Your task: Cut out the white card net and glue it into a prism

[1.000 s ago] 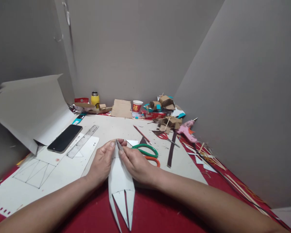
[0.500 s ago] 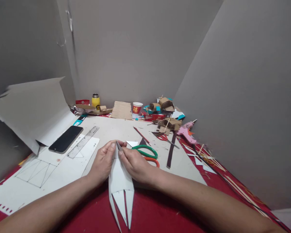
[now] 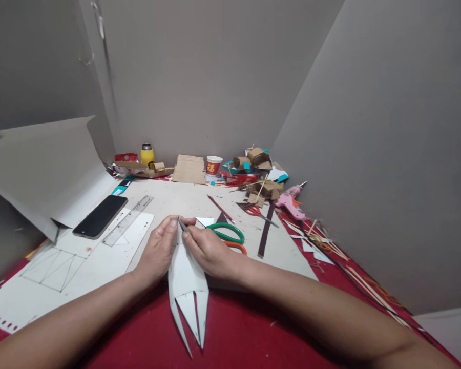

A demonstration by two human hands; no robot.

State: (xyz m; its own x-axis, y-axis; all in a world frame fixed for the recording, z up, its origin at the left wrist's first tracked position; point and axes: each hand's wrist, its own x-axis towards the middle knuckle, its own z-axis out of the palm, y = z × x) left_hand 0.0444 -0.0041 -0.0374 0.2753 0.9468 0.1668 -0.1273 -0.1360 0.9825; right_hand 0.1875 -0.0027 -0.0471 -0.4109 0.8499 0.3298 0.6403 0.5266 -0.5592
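My left hand (image 3: pixel 158 248) pinches the upper end of a white paper cutout (image 3: pixel 188 271) between thumb and fingers. From the other side, my right hand (image 3: pixel 211 251) is closed on the same end. The cutout is curved, with long pointed flaps hanging at its lower end over the red cloth. A narrow dark-grey point shows between the fingertips; whether it is a shaded flap or metal I cannot tell. Behind my right hand lie a green handle loop (image 3: pixel 230 226) and an orange handle loop (image 3: pixel 238 247), apparently scissors, their blades hidden.
On the white board (image 3: pixel 169 197) lie a phone (image 3: pixel 100 216), a clear ruler (image 3: pixel 127 220), a pencil (image 3: pixel 220 208), red-handled scissors (image 3: pixel 253 210) and a dark strip (image 3: pixel 267 230). A pink glue gun (image 3: pixel 291 201) is at right, with thin sticks and a cable. Cardboard pieces and a paper cup (image 3: pixel 213 166) stand behind.
The whole view has shifted slightly, so everything sits a little further left and higher. Both hands keep their grip on the cutout's upper end.
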